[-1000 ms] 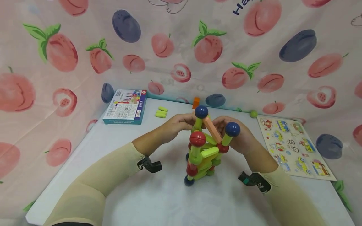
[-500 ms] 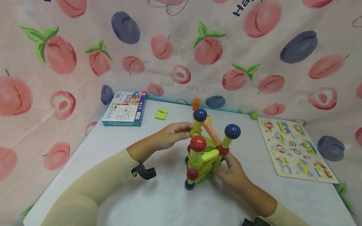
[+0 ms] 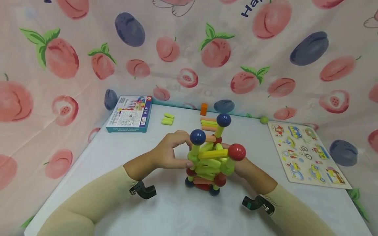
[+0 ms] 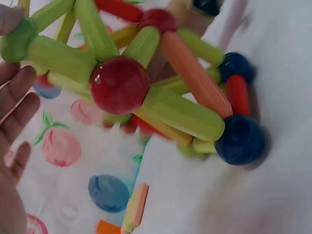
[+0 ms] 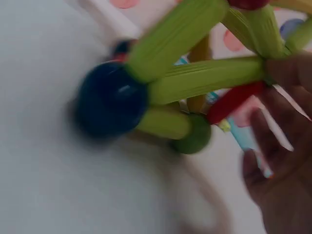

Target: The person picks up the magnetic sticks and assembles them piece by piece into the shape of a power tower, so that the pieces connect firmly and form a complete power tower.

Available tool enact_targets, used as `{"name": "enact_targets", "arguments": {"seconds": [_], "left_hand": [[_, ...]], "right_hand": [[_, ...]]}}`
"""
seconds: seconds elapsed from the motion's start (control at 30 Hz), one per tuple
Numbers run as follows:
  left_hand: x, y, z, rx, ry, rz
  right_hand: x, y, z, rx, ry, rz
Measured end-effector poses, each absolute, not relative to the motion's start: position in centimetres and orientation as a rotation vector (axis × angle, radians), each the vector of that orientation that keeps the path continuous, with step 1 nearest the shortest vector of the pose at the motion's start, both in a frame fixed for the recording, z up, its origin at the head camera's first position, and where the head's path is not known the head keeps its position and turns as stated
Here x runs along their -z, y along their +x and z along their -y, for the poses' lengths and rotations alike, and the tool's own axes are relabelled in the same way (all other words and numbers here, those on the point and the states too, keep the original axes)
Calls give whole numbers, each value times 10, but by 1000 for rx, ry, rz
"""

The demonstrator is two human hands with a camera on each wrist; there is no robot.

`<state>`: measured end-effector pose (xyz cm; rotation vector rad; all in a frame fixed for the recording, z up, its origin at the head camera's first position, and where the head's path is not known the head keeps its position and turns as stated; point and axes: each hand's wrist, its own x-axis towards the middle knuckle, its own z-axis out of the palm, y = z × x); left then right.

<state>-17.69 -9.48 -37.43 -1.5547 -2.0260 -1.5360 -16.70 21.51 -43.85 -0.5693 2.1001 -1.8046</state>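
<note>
A tower of magnetic sticks and balls [image 3: 210,162] stands on the table, mostly lime-green sticks with red, green and blue balls. At its left side my left hand [image 3: 168,152] holds a green ball [image 4: 18,40] between thumb and fingers. My right hand [image 3: 246,170] grips the tower from the right, its fingertips partly hidden behind the sticks. In the right wrist view, my right thumb and fingers lie against a green stick [image 5: 209,78], near a red stick [image 5: 236,101]. Blue balls [image 5: 109,100] form lower corners, while blue and red balls top the uprights.
Behind the tower lie several loose sticks [image 3: 209,124] and an orange block [image 3: 203,109]. Short green sticks [image 3: 167,119] lie left of them, beside a toy box [image 3: 129,113]. A green ball [image 3: 264,120] and a picture puzzle board [image 3: 307,154] are at the right.
The tower has been turned, so its red-topped upright moved from left to right. My right hand went lower, then back up along the right side; my left hand shifted down to the left side.
</note>
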Motion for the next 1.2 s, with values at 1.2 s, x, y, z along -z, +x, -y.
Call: {"name": "enact_targets", "arguments": {"seconds": [1.2], "left_hand": [[362, -202, 71, 2429, -1411, 2032]], "right_hand": [[463, -283, -205, 283, -614, -3108]]}}
